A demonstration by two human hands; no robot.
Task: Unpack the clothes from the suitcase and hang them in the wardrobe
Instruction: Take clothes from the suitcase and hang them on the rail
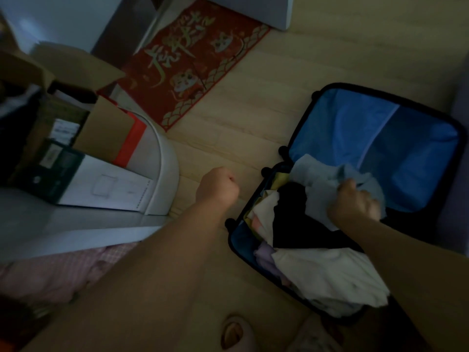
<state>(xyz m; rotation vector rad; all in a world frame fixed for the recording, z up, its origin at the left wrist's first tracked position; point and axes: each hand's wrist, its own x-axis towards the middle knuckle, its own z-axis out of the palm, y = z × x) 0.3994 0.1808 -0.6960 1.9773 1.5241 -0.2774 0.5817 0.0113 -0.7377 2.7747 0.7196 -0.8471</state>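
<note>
Suitcase (418, 148) open on floor (241, 128). Right hand (355, 201) clenched on pale blue garment (317, 171), which lies atop packed near half. Left hand (218, 189) fisted, empty, beside suitcase. Risk: one-handed lift likely drags black garment (291, 217) underneath out onto floor.

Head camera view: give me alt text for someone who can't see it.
A person's right hand grips a pale blue garment in an open blue-lined suitcase on a wooden floor, white and black clothes heaped inside. The left hand is an empty fist above the floor; a red doormat and cardboard boxes lie beyond.
</note>
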